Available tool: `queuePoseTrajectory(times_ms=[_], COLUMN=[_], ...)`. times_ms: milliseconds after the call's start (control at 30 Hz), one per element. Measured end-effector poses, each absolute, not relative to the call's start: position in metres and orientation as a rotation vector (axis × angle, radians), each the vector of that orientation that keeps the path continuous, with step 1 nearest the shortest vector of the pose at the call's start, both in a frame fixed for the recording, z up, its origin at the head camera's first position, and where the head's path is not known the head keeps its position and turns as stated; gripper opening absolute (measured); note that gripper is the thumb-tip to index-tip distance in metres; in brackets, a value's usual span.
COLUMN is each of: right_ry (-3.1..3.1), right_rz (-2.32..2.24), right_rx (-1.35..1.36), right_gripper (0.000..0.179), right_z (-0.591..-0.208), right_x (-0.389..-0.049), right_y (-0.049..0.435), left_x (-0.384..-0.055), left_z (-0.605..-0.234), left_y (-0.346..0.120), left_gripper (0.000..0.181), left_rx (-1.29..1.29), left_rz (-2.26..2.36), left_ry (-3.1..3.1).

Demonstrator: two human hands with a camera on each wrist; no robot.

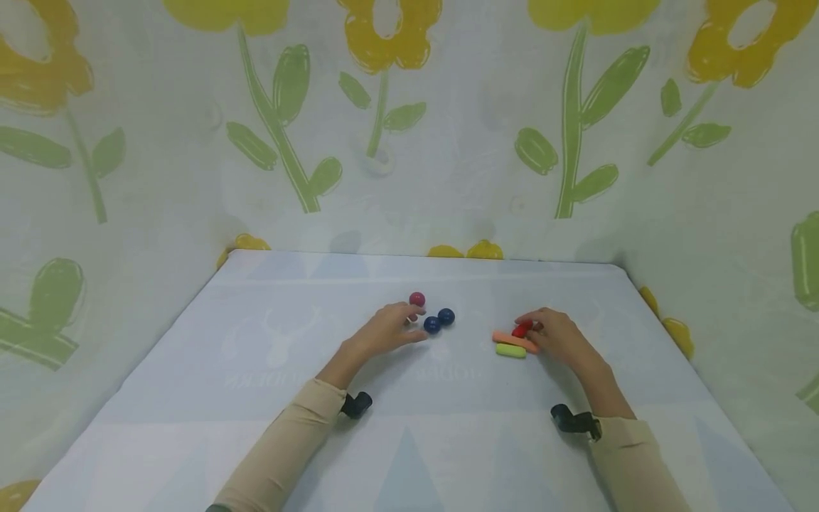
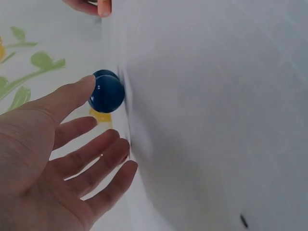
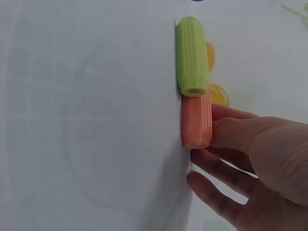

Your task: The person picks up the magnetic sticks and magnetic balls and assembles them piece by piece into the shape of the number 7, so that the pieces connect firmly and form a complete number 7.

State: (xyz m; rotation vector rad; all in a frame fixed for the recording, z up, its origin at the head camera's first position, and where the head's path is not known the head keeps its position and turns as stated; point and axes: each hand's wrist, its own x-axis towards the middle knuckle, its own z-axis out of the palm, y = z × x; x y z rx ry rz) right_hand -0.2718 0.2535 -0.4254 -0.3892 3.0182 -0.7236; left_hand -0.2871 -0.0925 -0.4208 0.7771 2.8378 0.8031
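My left hand point(image 1: 389, 328) is beside a group of small glossy balls, its fingers spread and loosely bent. A dark blue ball point(image 1: 432, 325) sits by its thumb, with a second blue ball point(image 1: 446, 316) just behind. The crimson ball point(image 1: 417, 299) lies beyond the fingertips. In the left wrist view, the thumb tip overlaps the nearer blue ball. My right hand point(image 1: 563, 340) pinches a small red piece point(image 1: 521, 329), which is hidden in the right wrist view. Against that hand's thumb lies an orange ribbed stick point(image 3: 197, 122), alongside a yellow-green ribbed stick point(image 3: 191, 55).
A pale patterned cloth covers the table point(image 1: 269, 412). Flower-print walls point(image 1: 448, 156) enclose its back and sides. Each wrist carries a small black camera, such as the left one point(image 1: 358, 405) and the right one point(image 1: 569, 419).
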Motion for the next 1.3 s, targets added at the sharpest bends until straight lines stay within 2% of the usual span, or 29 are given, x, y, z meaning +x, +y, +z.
queuePoseTrajectory(times_ms=[600, 1300], right_ry=[3.054, 3.065], right_rz=[-0.554, -0.560], right_rx=[-0.339, -0.266], right_gripper=[0.029, 0.031], right_z=[-0.420, -0.423], right_x=[-0.279, -0.274], right_y=[0.250, 0.245], left_x=[-0.303, -0.301], left_z=[-0.420, -0.426], left_y=[-0.075, -0.070], left_gripper=[0.045, 0.039], left_rx=[0.725, 0.751], left_rz=[0.804, 0.767], left_ry=[2.859, 2.908])
